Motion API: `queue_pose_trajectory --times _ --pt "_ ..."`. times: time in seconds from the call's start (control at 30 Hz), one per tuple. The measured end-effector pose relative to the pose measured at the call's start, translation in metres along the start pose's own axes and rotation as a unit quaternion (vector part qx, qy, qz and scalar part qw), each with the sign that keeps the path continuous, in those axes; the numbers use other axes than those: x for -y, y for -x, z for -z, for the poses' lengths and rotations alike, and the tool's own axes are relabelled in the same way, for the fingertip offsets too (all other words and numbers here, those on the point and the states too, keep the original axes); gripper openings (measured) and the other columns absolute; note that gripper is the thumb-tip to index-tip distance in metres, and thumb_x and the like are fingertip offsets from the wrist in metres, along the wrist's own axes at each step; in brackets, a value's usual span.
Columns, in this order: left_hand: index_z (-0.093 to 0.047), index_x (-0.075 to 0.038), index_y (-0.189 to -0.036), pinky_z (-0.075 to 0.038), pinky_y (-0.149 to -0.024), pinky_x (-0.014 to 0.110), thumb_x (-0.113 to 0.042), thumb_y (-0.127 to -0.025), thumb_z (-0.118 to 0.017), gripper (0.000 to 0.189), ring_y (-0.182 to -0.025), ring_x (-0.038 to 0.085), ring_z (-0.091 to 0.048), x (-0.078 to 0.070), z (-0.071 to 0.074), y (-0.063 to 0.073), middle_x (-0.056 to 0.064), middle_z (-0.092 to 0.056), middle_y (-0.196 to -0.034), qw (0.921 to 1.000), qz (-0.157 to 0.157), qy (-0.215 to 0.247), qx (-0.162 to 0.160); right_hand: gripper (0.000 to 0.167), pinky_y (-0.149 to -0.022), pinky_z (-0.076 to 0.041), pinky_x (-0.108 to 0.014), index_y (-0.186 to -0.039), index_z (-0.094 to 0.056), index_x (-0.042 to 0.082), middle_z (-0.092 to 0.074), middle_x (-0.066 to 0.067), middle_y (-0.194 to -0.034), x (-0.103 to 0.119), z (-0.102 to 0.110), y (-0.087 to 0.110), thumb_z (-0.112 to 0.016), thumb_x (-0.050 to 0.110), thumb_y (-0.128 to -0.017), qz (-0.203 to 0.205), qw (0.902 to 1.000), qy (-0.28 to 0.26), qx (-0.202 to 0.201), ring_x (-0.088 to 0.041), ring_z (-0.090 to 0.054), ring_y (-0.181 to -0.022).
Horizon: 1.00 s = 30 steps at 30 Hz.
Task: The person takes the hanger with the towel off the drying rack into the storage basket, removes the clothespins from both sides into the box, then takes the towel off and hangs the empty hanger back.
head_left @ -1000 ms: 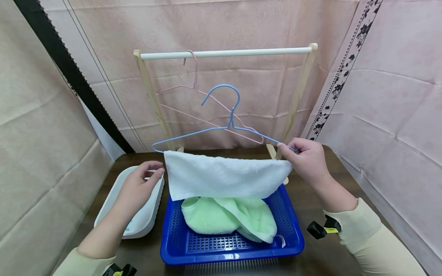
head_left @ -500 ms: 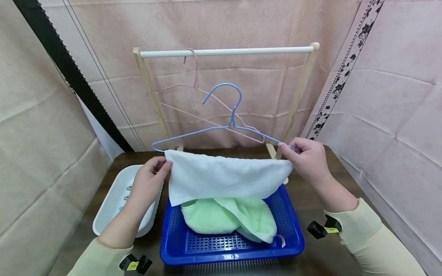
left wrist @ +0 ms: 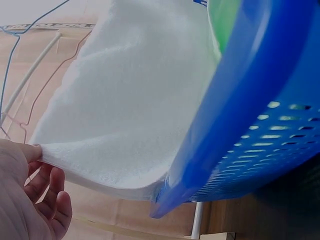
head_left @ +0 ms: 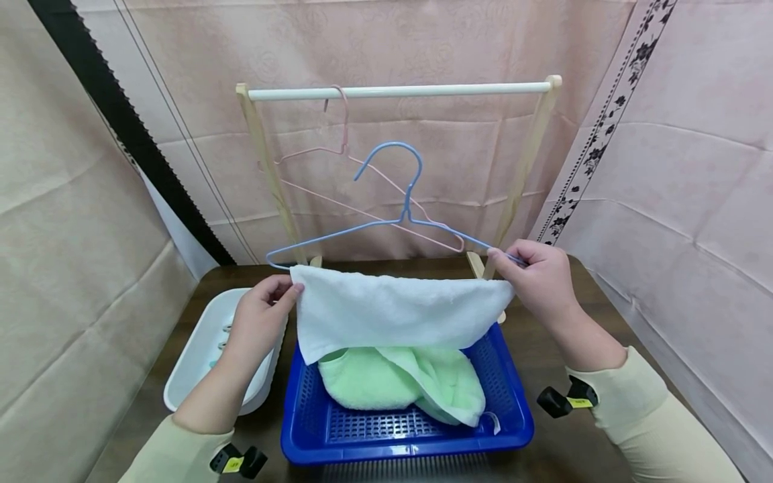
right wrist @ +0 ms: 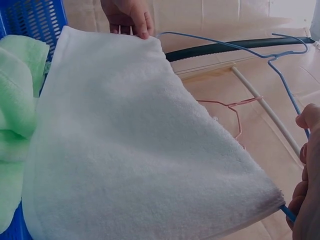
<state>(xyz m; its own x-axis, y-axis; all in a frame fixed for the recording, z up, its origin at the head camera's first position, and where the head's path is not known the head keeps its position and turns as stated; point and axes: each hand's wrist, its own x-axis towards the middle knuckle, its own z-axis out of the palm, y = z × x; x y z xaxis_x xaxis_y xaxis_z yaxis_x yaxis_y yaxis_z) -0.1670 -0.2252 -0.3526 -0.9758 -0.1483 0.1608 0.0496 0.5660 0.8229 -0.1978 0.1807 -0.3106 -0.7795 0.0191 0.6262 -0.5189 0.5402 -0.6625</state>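
Observation:
A white towel [head_left: 398,312] hangs folded over the lower bar of a blue hanger [head_left: 406,201], its bottom edge above the basket. My right hand [head_left: 537,278] grips the hanger by its right end. At the towel's upper left corner, my left hand [head_left: 262,318] pinches the edge between thumb and index finger; the left wrist view shows the other fingers loosely curled below the towel [left wrist: 125,95]. In the right wrist view, the towel [right wrist: 135,130] spreads between both hands. A green towel [head_left: 398,382] lies in the blue basket [head_left: 407,451] underneath, partly hidden by the white one.
Behind stands a wooden rack with a white rod [head_left: 447,89], from which a pink hanger [head_left: 345,134] hangs. A white tray [head_left: 187,369] with small clips sits at the left on the brown table [head_left: 561,429]. Pink cloth [head_left: 423,40] surrounds the table.
My left hand has moved right and taken hold of the towel's left corner. The towel's left side has shifted slightly right and lower. My right hand keeps its grip, almost still.

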Motion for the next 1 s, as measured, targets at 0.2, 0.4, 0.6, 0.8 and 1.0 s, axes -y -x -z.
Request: queue_pose_trajectory --times 0.2,0.4,0.6,0.8,1.0 --pt "-0.069 -0.012 -0.116 -0.051 -0.073 0.032 -0.047 -0.098 -0.059 0.041 -0.088 0.024 -0.054 0.002 -0.001 0.002 0.009 -0.064 -0.100 0.9999 -0.009 -0.007 -0.004 0.030 -0.041 -0.027 -0.022 -0.058 -0.062 0.006 -0.043 0.008 -0.051 -0.001 0.001 0.000 -0.078 0.008 -0.083 0.001 1.0000 -0.005 -0.008 -0.006 -0.035 -0.048" --pt "-0.070 -0.012 -0.113 -0.051 -0.070 0.033 -0.045 -0.097 -0.060 0.038 -0.087 0.024 -0.055 0.004 -0.001 0.004 0.009 -0.065 -0.099 0.9996 -0.018 -0.019 -0.002 0.029 -0.043 -0.026 -0.021 -0.057 -0.061 0.005 -0.041 0.011 -0.050 0.000 0.001 0.000 -0.077 0.004 -0.082 0.005 0.9998 -0.004 -0.020 -0.003 -0.034 -0.047" --pt "-0.070 -0.011 -0.111 -0.051 -0.075 0.035 -0.040 -0.098 -0.061 0.033 -0.090 0.024 -0.058 0.002 -0.006 0.007 0.009 -0.067 -0.101 0.9989 -0.036 -0.029 0.004 0.030 -0.044 -0.028 -0.021 -0.058 -0.062 0.008 -0.043 0.009 -0.051 -0.003 0.002 0.000 -0.079 0.009 -0.083 0.008 0.9997 0.004 -0.024 -0.004 -0.036 -0.048" --pt "-0.072 -0.012 -0.107 -0.051 -0.071 0.035 -0.037 -0.098 -0.063 0.028 -0.086 0.023 -0.056 0.001 -0.010 0.009 0.007 -0.067 -0.095 0.9981 -0.047 -0.034 0.020 0.030 -0.044 -0.029 -0.021 -0.059 -0.063 0.007 -0.044 0.008 -0.051 -0.002 0.003 0.001 -0.079 0.010 -0.084 0.003 0.9996 0.004 -0.027 -0.004 -0.037 -0.048" --pt "-0.073 -0.015 -0.102 -0.049 -0.071 0.035 -0.038 -0.097 -0.065 0.026 -0.082 0.022 -0.055 0.001 -0.014 0.010 0.004 -0.065 -0.090 0.9966 -0.054 -0.044 0.044 0.029 -0.045 -0.030 -0.021 -0.060 -0.063 0.006 -0.044 0.008 -0.051 -0.001 0.004 0.002 -0.079 0.011 -0.084 -0.006 0.9996 0.005 -0.026 -0.005 -0.037 -0.049"
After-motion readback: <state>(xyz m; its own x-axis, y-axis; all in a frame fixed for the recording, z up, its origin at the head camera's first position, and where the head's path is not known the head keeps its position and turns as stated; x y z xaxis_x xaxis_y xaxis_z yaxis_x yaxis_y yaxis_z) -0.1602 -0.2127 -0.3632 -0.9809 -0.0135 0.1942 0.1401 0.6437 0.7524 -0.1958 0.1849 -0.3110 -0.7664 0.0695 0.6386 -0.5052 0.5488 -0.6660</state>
